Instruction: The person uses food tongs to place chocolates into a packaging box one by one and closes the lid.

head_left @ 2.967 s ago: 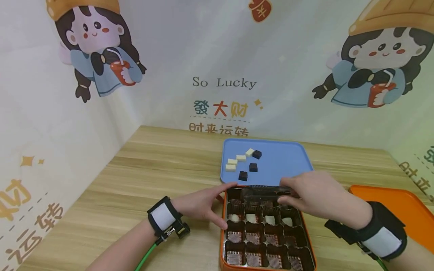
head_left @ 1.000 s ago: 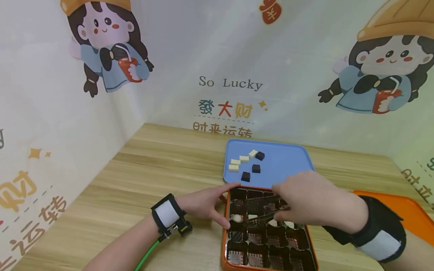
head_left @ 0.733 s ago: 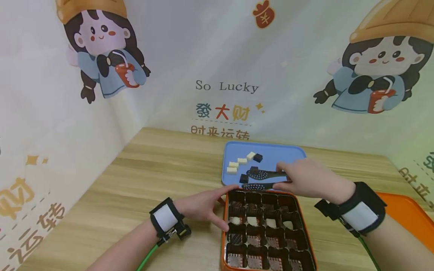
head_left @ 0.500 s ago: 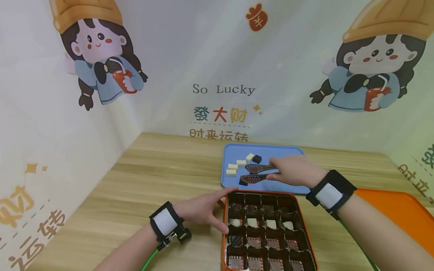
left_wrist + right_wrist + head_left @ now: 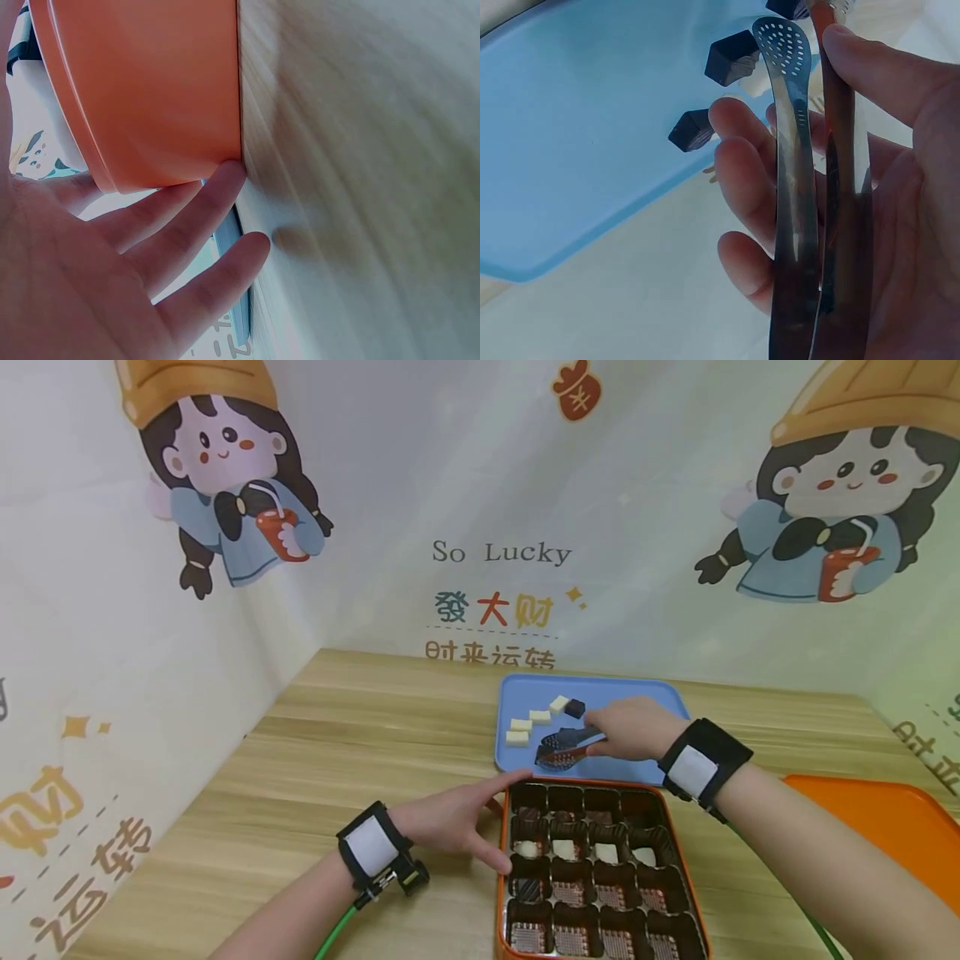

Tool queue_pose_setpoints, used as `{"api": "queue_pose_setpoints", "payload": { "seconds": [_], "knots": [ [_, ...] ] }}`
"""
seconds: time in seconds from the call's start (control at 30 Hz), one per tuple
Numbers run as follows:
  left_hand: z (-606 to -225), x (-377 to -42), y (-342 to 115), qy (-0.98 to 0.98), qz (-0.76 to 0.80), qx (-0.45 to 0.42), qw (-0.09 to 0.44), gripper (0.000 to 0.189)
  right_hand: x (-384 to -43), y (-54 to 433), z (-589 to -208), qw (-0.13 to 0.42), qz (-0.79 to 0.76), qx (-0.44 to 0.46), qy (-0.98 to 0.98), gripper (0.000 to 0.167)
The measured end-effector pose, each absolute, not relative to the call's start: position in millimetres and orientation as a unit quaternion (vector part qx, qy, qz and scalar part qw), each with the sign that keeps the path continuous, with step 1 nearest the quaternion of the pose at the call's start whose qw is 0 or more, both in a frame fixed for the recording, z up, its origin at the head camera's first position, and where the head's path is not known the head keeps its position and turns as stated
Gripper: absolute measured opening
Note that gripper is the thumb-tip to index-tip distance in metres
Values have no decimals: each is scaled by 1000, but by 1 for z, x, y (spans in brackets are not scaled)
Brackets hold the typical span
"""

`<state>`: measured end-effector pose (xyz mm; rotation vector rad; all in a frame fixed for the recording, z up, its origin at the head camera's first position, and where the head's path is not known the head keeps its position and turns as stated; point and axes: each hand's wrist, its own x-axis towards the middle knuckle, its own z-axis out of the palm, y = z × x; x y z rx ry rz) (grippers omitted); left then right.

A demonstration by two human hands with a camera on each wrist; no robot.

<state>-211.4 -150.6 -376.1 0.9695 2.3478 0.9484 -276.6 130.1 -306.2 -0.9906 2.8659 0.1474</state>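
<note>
My right hand point(image 5: 633, 731) holds metal tongs point(image 5: 566, 750) with perforated tips, low over the blue tray point(image 5: 637, 768). In the right wrist view, a dark chocolate cube point(image 5: 786, 7) shows between the tips at the top edge, while another dark chocolate point(image 5: 731, 58) lies beside the outer tip. White chocolates point(image 5: 521, 725) sit at the tray's left. My left hand point(image 5: 457, 818), fingers extended, rests against the side of the orange box point(image 5: 501, 893). Its compartments hold dark pieces at the back, white pieces in the second row and a striped dark chocolate point(image 5: 527, 890) at the third row's left.
An orange lid-like tray point(image 5: 862, 810) lies to the right, partly behind the right forearm. The wooden table point(image 5: 337, 727) meets a printed cloth backdrop point(image 5: 637, 527). Green cables point(image 5: 333, 935) trail from both wrist cameras.
The striped dark chocolate has come into the third row's left compartment. My right hand has then carried the tongs from the box to the tray, where their tips have drawn closer together. Left hand stays.
</note>
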Motion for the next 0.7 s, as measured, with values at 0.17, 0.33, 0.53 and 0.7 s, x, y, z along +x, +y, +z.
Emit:
{"api": "queue_pose_setpoints", "payload": {
  "seconds": [0.17, 0.33, 0.53, 0.7],
  "knots": [
    [-376, -211, -150, 847, 339, 350, 211, 111, -278, 128, -307, 57, 59, -329, 941, 20],
    [-374, -212, -151, 847, 339, 353, 208, 111, -278, 127, -305, 51, 61, -333, 940, 16],
    [-373, -212, -152, 846, 340, 352, 210, 111, -276, 130, -309, 32, 51, -345, 937, 18],
    [-375, -211, -151, 845, 343, 349, 216, 110, -270, 141, -317, 8, 17, -362, 932, 17]
  ]
}}
